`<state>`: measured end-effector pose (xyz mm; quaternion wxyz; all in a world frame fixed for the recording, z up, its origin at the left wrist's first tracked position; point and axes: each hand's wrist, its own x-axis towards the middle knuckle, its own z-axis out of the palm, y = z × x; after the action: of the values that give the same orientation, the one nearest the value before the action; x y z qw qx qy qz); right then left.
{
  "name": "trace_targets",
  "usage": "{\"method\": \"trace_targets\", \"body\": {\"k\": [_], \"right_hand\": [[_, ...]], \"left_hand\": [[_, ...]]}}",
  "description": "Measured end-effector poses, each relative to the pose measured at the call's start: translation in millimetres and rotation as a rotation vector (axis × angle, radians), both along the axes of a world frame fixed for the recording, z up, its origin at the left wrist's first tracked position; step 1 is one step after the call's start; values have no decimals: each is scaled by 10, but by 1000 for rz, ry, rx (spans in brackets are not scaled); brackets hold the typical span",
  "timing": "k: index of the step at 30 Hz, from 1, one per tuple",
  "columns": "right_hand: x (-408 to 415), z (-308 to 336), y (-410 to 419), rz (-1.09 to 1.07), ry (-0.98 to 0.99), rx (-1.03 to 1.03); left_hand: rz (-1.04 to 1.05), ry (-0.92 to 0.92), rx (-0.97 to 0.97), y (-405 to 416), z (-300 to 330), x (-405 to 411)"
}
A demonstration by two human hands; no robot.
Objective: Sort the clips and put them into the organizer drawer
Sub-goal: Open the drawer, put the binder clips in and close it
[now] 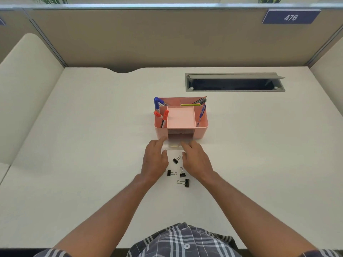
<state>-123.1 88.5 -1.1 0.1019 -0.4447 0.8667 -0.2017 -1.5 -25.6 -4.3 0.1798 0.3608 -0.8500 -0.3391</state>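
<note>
A pink desk organizer (201, 133) stands mid-desk with pens and markers in its outer compartments. Its clear drawer (174, 144) sticks out a little from the front opening. My left hand (155, 160) rests with fingers apart, the index fingertip touching the organizer's front left of the drawer. My right hand (196, 159) lies just right of the drawer front, a fingertip at its edge, holding nothing. Several black binder clips lie on the desk between and below my hands: one (176, 160) between the hands, two (169, 173) (182, 174) lower, and a larger one (185, 182) nearest me.
A grey cable hatch (234, 89) is open in the desk at the back right. Beige partition walls (167, 38) enclose the white desk (92, 145) on three sides. A blue plate reading 476 (290, 17) hangs on the back wall.
</note>
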Motion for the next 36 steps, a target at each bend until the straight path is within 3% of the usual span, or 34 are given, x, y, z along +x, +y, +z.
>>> {"method": "trace_targets", "body": {"k": [8, 13, 17, 19, 26, 36], "right_hand": [[106, 20, 162, 6, -63, -26], [-104, 65, 348, -325, -284, -125], [-83, 5, 482, -211, -242, 115], [-13, -22, 470, -189, -220, 160], [51, -77, 320, -181, -61, 139], [46, -110, 436, -120, -156, 46]], "left_hand": [[-99, 4, -68, 83, -23, 54], [44, -27, -7, 131, 8, 182], [-101, -302, -40, 197, -80, 156], [-135, -357, -63, 232, -94, 73], [-183, -395, -186, 308, -65, -106], [-135, -247, -152, 284, -31, 65]]}}
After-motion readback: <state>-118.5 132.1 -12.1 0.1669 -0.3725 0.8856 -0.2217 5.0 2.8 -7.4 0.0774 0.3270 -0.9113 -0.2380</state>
